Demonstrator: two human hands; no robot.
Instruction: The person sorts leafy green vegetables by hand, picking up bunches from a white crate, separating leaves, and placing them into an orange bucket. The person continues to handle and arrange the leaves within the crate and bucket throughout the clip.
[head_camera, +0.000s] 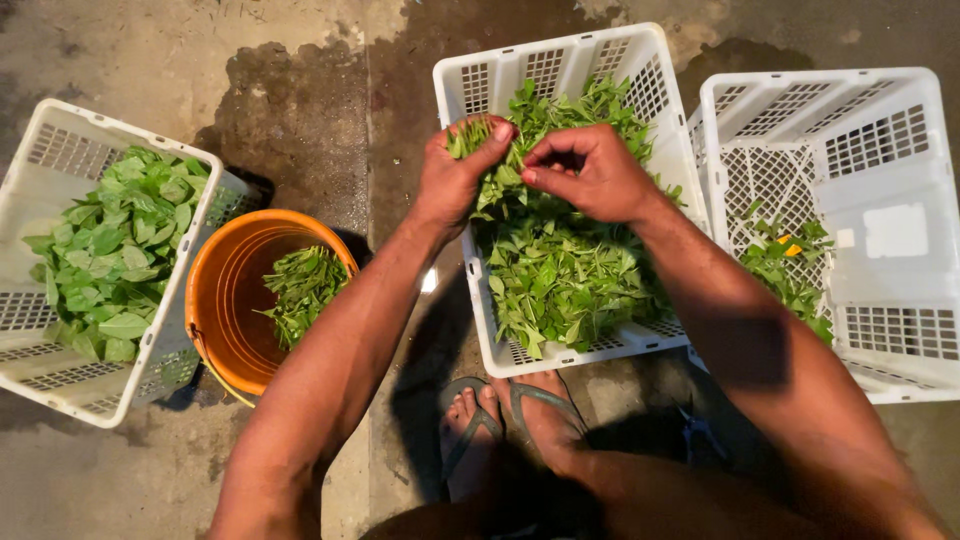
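While your left hand (455, 175) is closed around a small bunch of green stems (468, 135), your right hand (590, 170) pinches at the sprigs just beside it, fingers curled. Both hover over the middle crate (560, 60), heaped with soft leafy sprigs (565, 275), so plenty looks left. The orange bucket (215, 290) holds a modest pile, and the left crate (55, 150) broad loose leaves. The crates are stiff white plastic lattice.

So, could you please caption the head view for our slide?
Both hands pick greens over a white crate.
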